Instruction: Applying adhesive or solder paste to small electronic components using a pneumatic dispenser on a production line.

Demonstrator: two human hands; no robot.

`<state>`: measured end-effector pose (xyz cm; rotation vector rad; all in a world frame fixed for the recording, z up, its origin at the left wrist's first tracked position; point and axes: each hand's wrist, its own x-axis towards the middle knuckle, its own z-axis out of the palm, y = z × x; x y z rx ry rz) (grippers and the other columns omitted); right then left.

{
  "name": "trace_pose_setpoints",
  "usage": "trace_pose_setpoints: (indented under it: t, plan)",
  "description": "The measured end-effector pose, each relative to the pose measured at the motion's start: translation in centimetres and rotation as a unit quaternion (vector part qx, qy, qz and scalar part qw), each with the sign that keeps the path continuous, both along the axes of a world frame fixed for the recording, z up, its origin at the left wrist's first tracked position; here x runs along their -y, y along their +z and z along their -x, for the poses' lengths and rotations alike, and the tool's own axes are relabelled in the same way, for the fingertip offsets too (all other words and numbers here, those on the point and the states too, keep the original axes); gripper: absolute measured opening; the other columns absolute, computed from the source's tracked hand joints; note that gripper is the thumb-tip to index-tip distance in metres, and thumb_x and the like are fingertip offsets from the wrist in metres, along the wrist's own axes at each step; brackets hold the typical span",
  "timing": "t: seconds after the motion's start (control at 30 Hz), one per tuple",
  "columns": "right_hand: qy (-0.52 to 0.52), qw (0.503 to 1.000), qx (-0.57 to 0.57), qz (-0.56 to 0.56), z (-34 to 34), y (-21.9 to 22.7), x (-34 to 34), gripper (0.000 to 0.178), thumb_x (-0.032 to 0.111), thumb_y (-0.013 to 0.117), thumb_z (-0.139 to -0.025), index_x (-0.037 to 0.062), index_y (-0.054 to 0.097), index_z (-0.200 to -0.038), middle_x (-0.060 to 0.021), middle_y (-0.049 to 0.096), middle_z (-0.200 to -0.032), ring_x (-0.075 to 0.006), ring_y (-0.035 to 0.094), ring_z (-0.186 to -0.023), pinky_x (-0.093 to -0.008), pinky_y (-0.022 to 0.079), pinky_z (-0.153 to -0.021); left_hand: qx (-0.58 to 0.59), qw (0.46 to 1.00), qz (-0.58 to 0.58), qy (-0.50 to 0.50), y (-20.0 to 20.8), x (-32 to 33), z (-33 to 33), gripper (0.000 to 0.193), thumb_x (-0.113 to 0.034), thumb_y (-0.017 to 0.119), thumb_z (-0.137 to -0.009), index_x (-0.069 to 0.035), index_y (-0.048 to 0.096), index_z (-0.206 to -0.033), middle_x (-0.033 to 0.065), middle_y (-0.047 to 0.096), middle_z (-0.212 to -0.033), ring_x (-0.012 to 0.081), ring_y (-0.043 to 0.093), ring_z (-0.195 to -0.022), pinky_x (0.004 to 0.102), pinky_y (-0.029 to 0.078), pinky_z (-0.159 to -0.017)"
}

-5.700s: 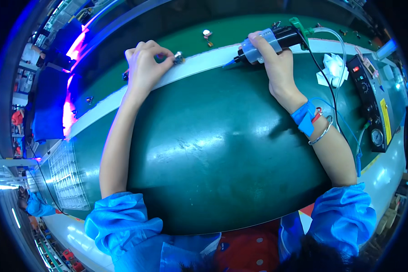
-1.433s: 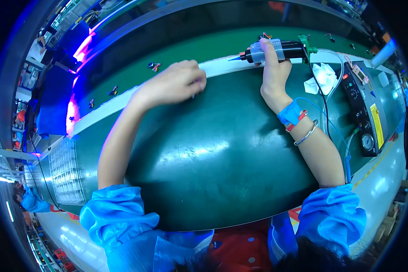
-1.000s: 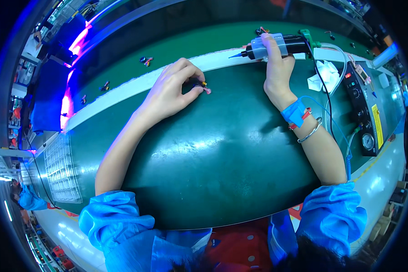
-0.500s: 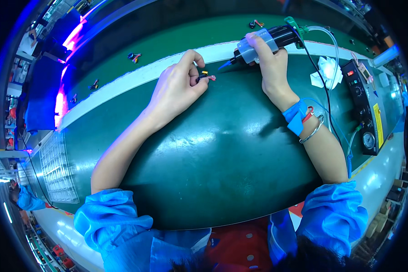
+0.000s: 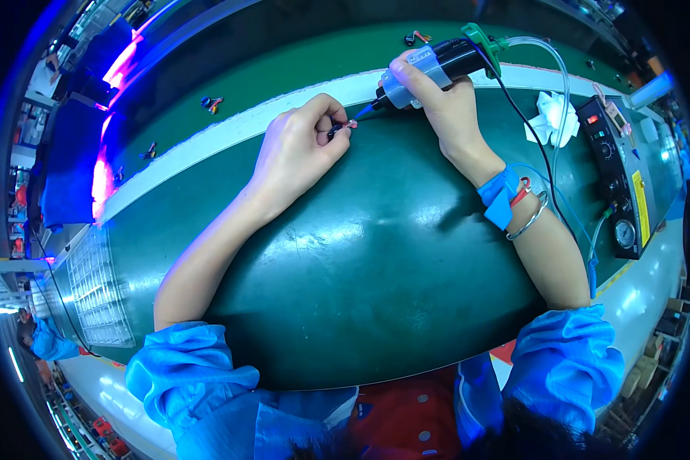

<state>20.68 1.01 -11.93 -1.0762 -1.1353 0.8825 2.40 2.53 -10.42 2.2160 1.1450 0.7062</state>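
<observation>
My left hand (image 5: 295,153) pinches a small black electronic part with short coloured wires (image 5: 351,124) between thumb and fingers, above the green work surface. Most of that part is hidden by the fingertips. Wrapped around a translucent dispensing syringe (image 5: 423,75) is my right hand (image 5: 454,119), its thumb along the barrel. The syringe lies tilted, its blue needle tip pointing down-left and reaching the part in my left hand; whether they touch, I cannot tell. A green cap and clear hose sit on the syringe's rear end. A blue strap (image 5: 500,195) circles my right wrist.
Beyond a white rail (image 5: 238,132) runs a green belt carrying several small wired parts (image 5: 211,104). On the right stand a black control box (image 5: 615,176) with a gauge and a crumpled white tissue (image 5: 552,119). Clear trays (image 5: 100,295) lie at left. Hose and cables hang beside my right forearm.
My right hand has brought the syringe leftward, so its tip now meets the held part in view. The parts on the belt have shifted left. My left hand has barely moved.
</observation>
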Motion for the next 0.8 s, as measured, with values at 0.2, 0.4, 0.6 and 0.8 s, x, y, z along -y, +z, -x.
trace_pose_setpoints:
  t: [0.2,0.4,0.6,0.8]
  plan:
    - [-0.003,1.000,0.001,-0.027,0.03,-0.08,-0.05,0.028,0.027,0.065,-0.072,0.0060,0.059,-0.090,-0.0036,0.061,-0.079,-0.0093,0.055,-0.070,-0.0208,0.041,-0.062,-0.010,1.000,-0.004,0.000,0.04,-0.06,0.00,0.011,-0.010,0.057,-0.068,-0.001,0.058,-0.075,0.0073,0.046,-0.051,0.0170,0.046,-0.046,0.0291,0.037,-0.048]
    - [0.007,1.000,0.008,-0.018,0.08,-0.14,-0.11,0.027,0.027,0.066,-0.071,0.0069,0.059,-0.088,-0.0023,0.059,-0.078,-0.0086,0.055,-0.071,-0.0202,0.041,-0.062,-0.012,1.000,-0.009,-0.001,0.16,-0.10,0.03,0.013,-0.010,0.057,-0.068,0.000,0.059,-0.075,0.0080,0.048,-0.052,0.0170,0.048,-0.048,0.0291,0.039,-0.049]
    - [0.012,1.000,0.020,-0.008,-0.09,-0.17,-0.14,0.027,0.026,0.066,-0.071,0.0064,0.059,-0.088,-0.0029,0.060,-0.078,-0.0090,0.055,-0.072,-0.0213,0.041,-0.064,-0.011,1.000,-0.014,0.000,0.13,-0.12,0.01,0.013,-0.010,0.056,-0.068,0.000,0.059,-0.075,0.0089,0.049,-0.053,0.0176,0.050,-0.049,0.0296,0.040,-0.050]
    - [0.006,1.000,-0.003,0.007,0.00,-0.13,-0.02,0.029,0.026,0.066,-0.071,0.0051,0.058,-0.089,-0.0052,0.061,-0.080,-0.0100,0.056,-0.074,-0.0215,0.042,-0.066,-0.004,1.000,-0.016,-0.004,0.09,-0.07,0.08,0.013,-0.010,0.056,-0.068,0.001,0.059,-0.074,0.0091,0.049,-0.052,0.0185,0.050,-0.049,0.0298,0.040,-0.051]
